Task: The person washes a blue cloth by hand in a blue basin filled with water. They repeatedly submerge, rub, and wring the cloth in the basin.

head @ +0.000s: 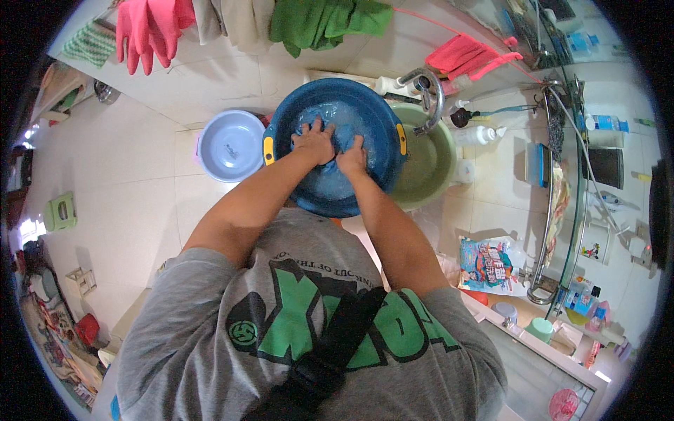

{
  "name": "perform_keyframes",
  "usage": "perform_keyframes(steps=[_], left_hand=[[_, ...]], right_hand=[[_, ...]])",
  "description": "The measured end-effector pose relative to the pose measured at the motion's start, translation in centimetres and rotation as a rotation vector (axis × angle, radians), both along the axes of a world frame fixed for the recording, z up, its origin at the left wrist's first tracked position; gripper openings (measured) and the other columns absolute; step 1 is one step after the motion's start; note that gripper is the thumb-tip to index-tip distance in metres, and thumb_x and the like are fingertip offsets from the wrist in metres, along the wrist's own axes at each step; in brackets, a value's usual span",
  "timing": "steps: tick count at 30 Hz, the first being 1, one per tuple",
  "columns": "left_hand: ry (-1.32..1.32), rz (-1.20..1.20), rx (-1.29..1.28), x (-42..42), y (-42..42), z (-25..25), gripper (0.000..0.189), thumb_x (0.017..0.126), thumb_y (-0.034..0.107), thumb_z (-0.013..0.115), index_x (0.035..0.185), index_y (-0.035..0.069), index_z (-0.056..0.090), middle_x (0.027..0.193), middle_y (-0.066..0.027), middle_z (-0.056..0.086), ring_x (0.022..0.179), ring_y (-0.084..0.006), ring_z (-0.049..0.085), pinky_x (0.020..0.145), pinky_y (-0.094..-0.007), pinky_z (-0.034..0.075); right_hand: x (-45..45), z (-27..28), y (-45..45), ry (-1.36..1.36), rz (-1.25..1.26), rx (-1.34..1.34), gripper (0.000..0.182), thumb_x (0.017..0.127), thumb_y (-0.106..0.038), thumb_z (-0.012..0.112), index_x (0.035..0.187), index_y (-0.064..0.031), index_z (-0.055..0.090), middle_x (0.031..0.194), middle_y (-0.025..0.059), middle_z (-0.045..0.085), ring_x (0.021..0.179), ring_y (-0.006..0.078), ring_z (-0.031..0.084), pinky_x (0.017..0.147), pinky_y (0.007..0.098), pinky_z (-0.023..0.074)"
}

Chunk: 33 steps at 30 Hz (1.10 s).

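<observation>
A large blue plastic basin (pixel 387 179) with yellow handles stands before me, holding cloudy, sudsy water. In it lies a wet blue cloth (pixel 345 136), partly under water. My left hand (pixel 316 143) presses down on the cloth with its fingers spread. Close to its right, my right hand (pixel 353 158) has its fingers bent around part of the cloth, the lower fingers hidden. A pale blue basin (pixel 231 152) stands to the left of the big one. Partly beneath the big basin, on its right, is a green basin (pixel 432 173).
A curved metal faucet (pixel 434 100) reaches over the green basin. White bottles (pixel 476 136) stand along the right side, with a printed detergent bag (pixel 489 266) lower down. Pink rubber gloves (pixel 152 34) and a green cloth (pixel 326 21) hang at the top. A green stool (pixel 60 211) is far left.
</observation>
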<state>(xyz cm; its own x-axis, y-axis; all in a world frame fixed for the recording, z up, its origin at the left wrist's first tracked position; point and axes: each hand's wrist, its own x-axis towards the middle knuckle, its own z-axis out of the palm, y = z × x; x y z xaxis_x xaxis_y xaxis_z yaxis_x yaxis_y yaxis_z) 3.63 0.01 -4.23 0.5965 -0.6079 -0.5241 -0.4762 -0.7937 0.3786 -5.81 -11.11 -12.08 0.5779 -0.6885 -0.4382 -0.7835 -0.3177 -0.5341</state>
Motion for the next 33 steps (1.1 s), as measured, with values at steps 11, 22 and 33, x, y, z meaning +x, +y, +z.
perform_keyframes(steps=[11, 22, 33], left_hand=[[1.651, 1.041, -1.099, 1.9, -0.3, 0.0, 0.061, 0.095, 0.056, 0.046, 0.128, 0.006, 0.056, 0.123, -0.0137, 0.063, 0.107, -0.0283, 0.064, 0.098, -0.0468, 0.048], [0.281, 0.752, -0.794, -1.4, -3.9, 3.4, 0.057, 0.08, 0.043, 0.071, 0.117, 0.0, 0.064, 0.114, -0.0271, 0.064, 0.103, -0.0381, 0.064, 0.088, -0.0431, 0.051], [0.345, 0.588, -0.797, -3.8, -4.4, 2.7, 0.052, 0.084, 0.047, 0.068, 0.113, 0.003, 0.066, 0.104, -0.0293, 0.065, 0.097, -0.0385, 0.065, 0.08, -0.0444, 0.052]], right_hand=[[2.5, 15.9, 2.1, -0.806, -0.433, 1.035, 0.032, 0.083, -0.017, 0.064, 0.114, -0.0088, 0.059, 0.108, 0.0083, 0.062, 0.094, 0.0239, 0.063, 0.085, 0.0419, 0.0525], [1.9, 1.2, -2.5, -1.058, -0.396, 1.586, 0.048, 0.098, -0.044, 0.044, 0.126, -0.0064, 0.053, 0.117, 0.015, 0.061, 0.105, 0.031, 0.061, 0.095, 0.0442, 0.0484], [1.7, 4.9, -4.5, -0.82, -0.41, 1.111, 0.047, 0.095, -0.046, 0.052, 0.12, -0.0072, 0.057, 0.109, 0.0123, 0.063, 0.095, 0.0287, 0.063, 0.083, 0.0421, 0.0531]])
